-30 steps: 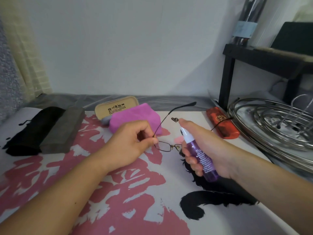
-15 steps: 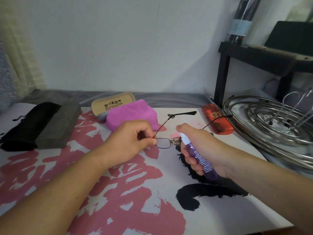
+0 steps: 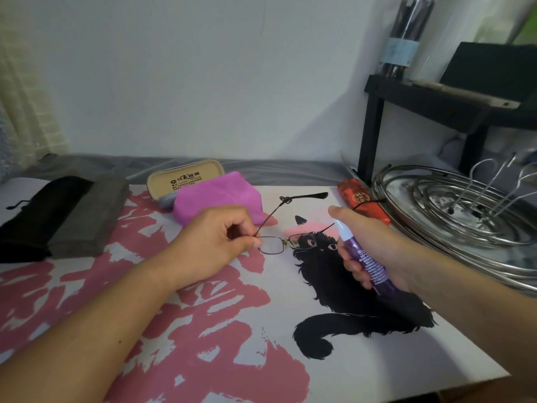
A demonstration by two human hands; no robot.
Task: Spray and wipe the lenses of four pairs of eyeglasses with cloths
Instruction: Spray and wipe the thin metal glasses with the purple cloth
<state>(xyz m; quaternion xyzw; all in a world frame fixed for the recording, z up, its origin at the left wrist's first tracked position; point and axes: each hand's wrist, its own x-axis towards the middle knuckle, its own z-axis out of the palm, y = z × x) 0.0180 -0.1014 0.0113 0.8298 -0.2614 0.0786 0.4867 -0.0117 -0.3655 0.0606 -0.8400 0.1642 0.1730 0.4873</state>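
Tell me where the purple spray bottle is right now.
In the head view, the purple spray bottle is right of centre, gripped in the right hand, its white nozzle pointing at the eyeglasses held by the left hand.

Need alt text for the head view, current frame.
Left hand pinches thin wire-framed eyeglasses by the hinge above a pink, white and black cat-print mat; right hand grips a purple spray bottle aimed at the lenses. A magenta cloth lies behind.

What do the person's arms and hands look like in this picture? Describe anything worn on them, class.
Both forearms are bare: no sleeves reach into view. The left hand and the right hand wear no gloves, and no rings, watch or bracelet show on either. The fingernails are short and unpainted where visible. A small dark spot marks the left forearm.
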